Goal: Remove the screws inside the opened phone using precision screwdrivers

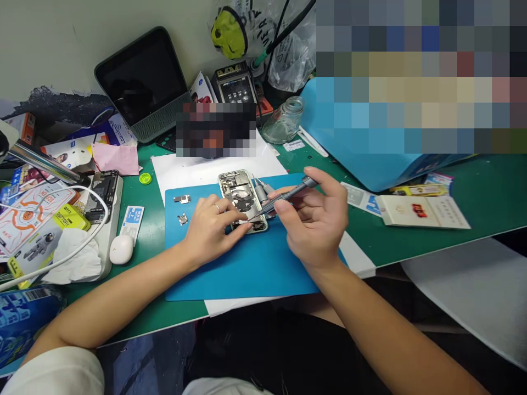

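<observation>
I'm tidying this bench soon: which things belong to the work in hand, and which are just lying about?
In use, it seems:
screwdriver, in the right hand
opened phone, by the left hand
blue mat beneath

Likely just lying about:
glass jar
green cap
white box

Between the two forearms, the near part of the blue mat (pixel 251 269) gives a hand a broad, open way in. The left hand (pixel 212 225) and right hand (pixel 317 219) crowd over the opened phone (pixel 242 192), a screwdriver (pixel 288 195) slanting between them, so access from above is tight. Small boards (pixel 181 198) sit near the mat's left edge. Beyond it, a green bench (pixel 152 230) strip is passable until the earbud case (pixel 121 249) and looping white cable (pixel 107 211). Rearward, the glass jar (pixel 284 120) and dark display (pixel 142 82) block reach.
</observation>
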The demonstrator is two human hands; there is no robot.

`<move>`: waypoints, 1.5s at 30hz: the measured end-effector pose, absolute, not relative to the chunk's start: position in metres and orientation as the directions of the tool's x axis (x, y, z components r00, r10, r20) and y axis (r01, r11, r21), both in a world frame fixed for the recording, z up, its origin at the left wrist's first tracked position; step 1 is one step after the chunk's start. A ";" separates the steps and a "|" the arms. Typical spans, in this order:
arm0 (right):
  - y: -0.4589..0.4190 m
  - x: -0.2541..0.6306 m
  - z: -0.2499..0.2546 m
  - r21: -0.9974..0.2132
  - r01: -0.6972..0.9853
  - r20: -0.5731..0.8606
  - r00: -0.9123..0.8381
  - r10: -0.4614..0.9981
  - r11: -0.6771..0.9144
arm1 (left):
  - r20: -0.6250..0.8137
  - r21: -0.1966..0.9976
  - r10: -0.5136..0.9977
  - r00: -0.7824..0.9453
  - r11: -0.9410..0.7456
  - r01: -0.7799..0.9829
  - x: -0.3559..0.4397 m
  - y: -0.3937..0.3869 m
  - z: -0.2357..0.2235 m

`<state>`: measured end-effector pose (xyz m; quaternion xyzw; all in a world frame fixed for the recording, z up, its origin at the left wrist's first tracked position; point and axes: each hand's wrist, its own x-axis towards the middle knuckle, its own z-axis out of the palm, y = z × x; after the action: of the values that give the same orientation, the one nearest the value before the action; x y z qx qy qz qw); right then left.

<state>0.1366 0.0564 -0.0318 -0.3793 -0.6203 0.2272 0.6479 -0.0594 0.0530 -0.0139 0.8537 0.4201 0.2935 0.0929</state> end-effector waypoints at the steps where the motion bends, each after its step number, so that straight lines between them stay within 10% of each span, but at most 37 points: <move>1: 0.056 0.137 -0.032 -0.773 0.177 0.632 0.126 0.765 0.609 | 0.432 0.407 0.766 0.476 -0.637 0.655 -0.059 0.053 -0.014; 45: 0.057 0.134 -0.031 -0.798 0.089 0.603 0.103 0.791 0.597 | 0.427 0.438 0.795 0.430 -0.598 0.671 -0.059 0.053 -0.014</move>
<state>0.1340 0.0565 -0.0307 -0.3590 -0.6128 0.2700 0.6502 -0.0588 0.0535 -0.0143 0.8395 0.4366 0.3072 0.1012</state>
